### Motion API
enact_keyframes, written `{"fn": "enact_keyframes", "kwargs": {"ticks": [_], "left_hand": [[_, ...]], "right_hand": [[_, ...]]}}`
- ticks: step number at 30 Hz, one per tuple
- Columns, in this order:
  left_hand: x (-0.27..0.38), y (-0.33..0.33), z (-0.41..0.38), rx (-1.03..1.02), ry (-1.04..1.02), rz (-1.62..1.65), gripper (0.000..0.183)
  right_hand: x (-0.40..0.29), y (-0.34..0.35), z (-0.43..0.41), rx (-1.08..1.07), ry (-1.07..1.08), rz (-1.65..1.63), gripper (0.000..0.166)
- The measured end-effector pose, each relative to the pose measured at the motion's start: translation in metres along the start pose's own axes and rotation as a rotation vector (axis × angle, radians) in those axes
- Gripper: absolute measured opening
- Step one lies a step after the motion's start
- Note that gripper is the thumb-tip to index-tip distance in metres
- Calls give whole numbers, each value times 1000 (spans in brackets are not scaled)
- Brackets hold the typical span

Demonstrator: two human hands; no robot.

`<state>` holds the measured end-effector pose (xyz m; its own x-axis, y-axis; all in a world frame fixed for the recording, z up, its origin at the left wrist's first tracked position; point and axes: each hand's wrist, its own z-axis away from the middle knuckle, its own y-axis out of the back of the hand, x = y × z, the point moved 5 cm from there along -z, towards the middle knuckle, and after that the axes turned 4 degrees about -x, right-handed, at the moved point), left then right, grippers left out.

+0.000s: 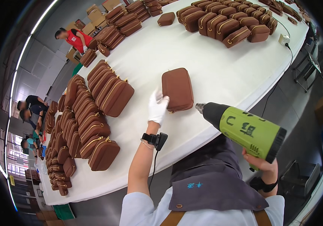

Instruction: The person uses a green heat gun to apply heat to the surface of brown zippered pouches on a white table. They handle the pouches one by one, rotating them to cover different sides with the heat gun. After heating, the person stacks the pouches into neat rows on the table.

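Observation:
In front of me a brown zippered pouch [177, 89] lies flat on the white-covered table [147, 59]. My left hand [157, 108], in a white glove, is at the pouch's near left corner, with thumb and fingers against that edge. My bare right hand [261, 163] grips the handle of a green and black heat gun [243, 127]. Its metal nozzle points at the pouch's near right corner, a short gap away. The fingers under the gun's body are partly hidden.
Rows of brown pouches [85, 118] stand to the left, with more rows [223, 22] at the far right. A power socket [284, 39] with a black cable sits near the table's right edge. Across the table is a person in a red vest [76, 39]. Folding chairs [301, 176] stand at right.

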<state>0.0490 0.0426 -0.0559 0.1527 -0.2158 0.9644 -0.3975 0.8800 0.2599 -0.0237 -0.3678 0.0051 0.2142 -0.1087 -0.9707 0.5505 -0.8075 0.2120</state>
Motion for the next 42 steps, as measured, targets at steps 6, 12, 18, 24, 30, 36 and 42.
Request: {"fn": "enact_keyframes", "kwargs": {"ticks": [6, 12, 18, 24, 30, 36, 42], "left_hand": [[-3, -9, -41, -34, 311, -74, 115], [-7, -42, -64, -114, 338, -105, 68], [0, -56, -55, -197, 391, 308, 64], [29, -36, -44, -367, 267, 161, 63], [49, -12, -24, -336, 144, -201, 70], [37, 3, -19, -266, 159, -118, 67], [43, 1, 0, -343, 85, -178, 82]], "right_hand": [[17, -40, -5, -144, 150, 424, 32], [20, -58, -8, -173, 165, 189, 42], [43, -47, 10, -110, 150, 204, 39], [62, -31, 33, -8, 104, 126, 30], [42, -29, 16, -28, 238, 323, 29], [7, -39, -9, 22, 417, 588, 27], [12, -29, -12, 5, 437, 464, 24]]}}
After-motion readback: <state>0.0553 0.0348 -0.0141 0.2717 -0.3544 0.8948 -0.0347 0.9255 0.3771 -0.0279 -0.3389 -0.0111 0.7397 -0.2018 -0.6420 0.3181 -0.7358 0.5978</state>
